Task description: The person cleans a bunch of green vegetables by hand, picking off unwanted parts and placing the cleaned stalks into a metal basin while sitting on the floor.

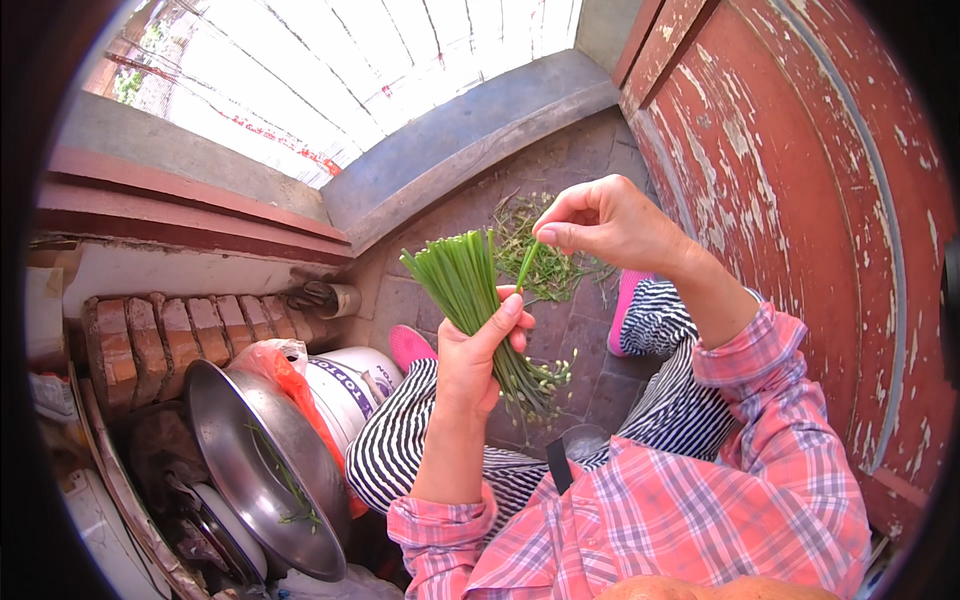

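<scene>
My left hand [469,360] is wrapped around a thick bunch of green flowering chive stems [461,277]. Their cut ends point up and away, and small pale buds hang below the fist. Just to the right, my right hand [607,221] pinches the tip of a single green stem [528,264] between thumb and forefinger. That stem's lower end meets the fingers of my left hand. On the brick floor beyond lies a loose heap of green trimmings [551,262], partly hidden by my right hand.
At the left a steel basin [262,457] with a few green stems leans by a white bucket [337,397] and an orange plastic bag [300,390]. Stacked bricks [187,330] line the wall. A peeling red door [765,187] stands close on the right. A concrete ledge [465,142] runs below the barred window.
</scene>
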The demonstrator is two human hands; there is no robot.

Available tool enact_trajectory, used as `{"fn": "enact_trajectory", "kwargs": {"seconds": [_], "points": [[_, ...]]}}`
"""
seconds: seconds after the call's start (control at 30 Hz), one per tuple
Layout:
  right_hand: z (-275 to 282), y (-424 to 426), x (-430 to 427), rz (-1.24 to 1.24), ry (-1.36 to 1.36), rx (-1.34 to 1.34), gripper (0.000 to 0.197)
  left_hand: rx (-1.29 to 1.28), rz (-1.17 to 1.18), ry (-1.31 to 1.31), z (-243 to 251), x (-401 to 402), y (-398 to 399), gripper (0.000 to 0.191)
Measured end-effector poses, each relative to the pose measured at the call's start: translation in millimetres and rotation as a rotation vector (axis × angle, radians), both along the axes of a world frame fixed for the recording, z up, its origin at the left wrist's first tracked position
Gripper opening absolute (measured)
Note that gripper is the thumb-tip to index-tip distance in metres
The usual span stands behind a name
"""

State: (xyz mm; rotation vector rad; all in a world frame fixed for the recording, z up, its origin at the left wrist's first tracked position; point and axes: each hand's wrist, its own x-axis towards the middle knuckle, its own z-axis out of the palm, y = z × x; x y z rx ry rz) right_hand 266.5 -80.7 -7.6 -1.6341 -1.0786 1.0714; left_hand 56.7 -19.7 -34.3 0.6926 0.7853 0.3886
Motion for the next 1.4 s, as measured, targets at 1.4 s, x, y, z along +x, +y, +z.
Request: {"fn": "enact_trajectory", "kwargs": {"seconds": [1.4], "points": [[6,-2,-11,-0.034,-0.198,0.002,0.011,0.159,0.011,0.148,0,-1,-4,0.018]]}}
